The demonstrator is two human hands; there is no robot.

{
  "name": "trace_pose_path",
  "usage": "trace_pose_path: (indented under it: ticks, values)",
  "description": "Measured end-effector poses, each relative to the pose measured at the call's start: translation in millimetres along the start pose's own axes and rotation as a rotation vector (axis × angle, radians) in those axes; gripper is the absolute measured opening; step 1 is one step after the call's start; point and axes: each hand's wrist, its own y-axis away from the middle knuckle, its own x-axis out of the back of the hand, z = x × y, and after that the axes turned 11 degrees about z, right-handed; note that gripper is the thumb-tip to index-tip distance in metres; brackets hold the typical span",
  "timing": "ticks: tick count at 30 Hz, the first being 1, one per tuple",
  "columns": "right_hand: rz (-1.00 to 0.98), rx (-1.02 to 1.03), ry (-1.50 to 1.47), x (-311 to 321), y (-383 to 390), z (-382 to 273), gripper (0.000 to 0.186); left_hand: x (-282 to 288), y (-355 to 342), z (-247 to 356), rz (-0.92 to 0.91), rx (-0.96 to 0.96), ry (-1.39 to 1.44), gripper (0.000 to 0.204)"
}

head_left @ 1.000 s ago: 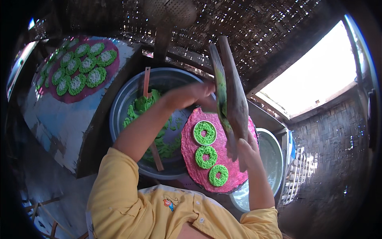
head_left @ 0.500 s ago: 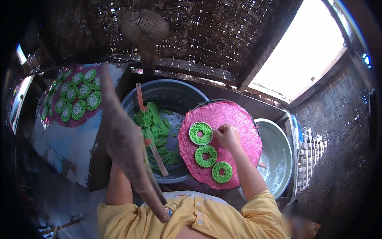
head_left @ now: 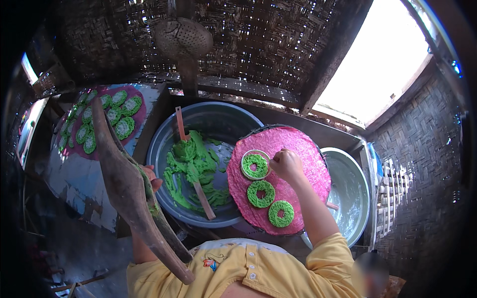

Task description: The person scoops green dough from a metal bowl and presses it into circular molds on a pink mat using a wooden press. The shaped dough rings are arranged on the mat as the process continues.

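My left hand [head_left: 152,178], partly hidden, grips a long, curved, two-armed wooden press [head_left: 121,186] with green dough smeared between its arms. My right hand [head_left: 286,165] is closed, its fingertips pinching the edge of a thin pale ring mould [head_left: 269,158]. That mould surrounds the topmost green dough ring [head_left: 255,167], a little offset from it. Two more lacy green rings, a middle one [head_left: 261,193] and a lower one [head_left: 281,214], lie on the round pink mat [head_left: 308,149].
Left of the mat is a grey basin [head_left: 238,118] of green dough with a wooden spatula [head_left: 203,200] and a reddish spatula [head_left: 180,123]. A pale basin [head_left: 355,198] of liquid stands at right. Several green-and-white rings lie on another pink sheet [head_left: 137,94] at far left.
The wooden press has swung left, away from over the basin, baring more of the dough and my left fingers. Around the top dough ring, the mould sits less evenly than before.
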Motion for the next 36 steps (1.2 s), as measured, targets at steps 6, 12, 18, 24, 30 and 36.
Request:
trace_pose_path:
  ticks: [6,12,18,24,30,36]
  values:
    - [-0.056,-0.016,0.043,2.0,-1.1,-10.4,0.018,-5.8,4.0,34.4,0.206,0.230,0.124,0.020]
    - [-0.010,-0.090,-0.036,23.0,3.3,-2.5,0.019,-3.8,6.5,29.7,0.282,0.383,0.250,0.039]
    - [0.179,-0.119,-0.056,61.6,45.1,61.9,0.020,-0.9,5.7,30.5,0.197,0.196,0.163,0.020]
    - [0.085,-0.272,0.142,67.5,117.3,137.0,0.022,-24.3,4.9,59.6,0.323,0.236,0.391,0.030]
    - [0.097,-0.321,0.126,67.5,151.4,162.8,0.021,-34.6,2.3,96.4,0.258,0.197,0.481,0.028]
    - [0.078,-0.343,0.083,72.0,176.0,168.5,0.026,-21.3,11.7,117.1,0.219,0.174,0.482,0.026]
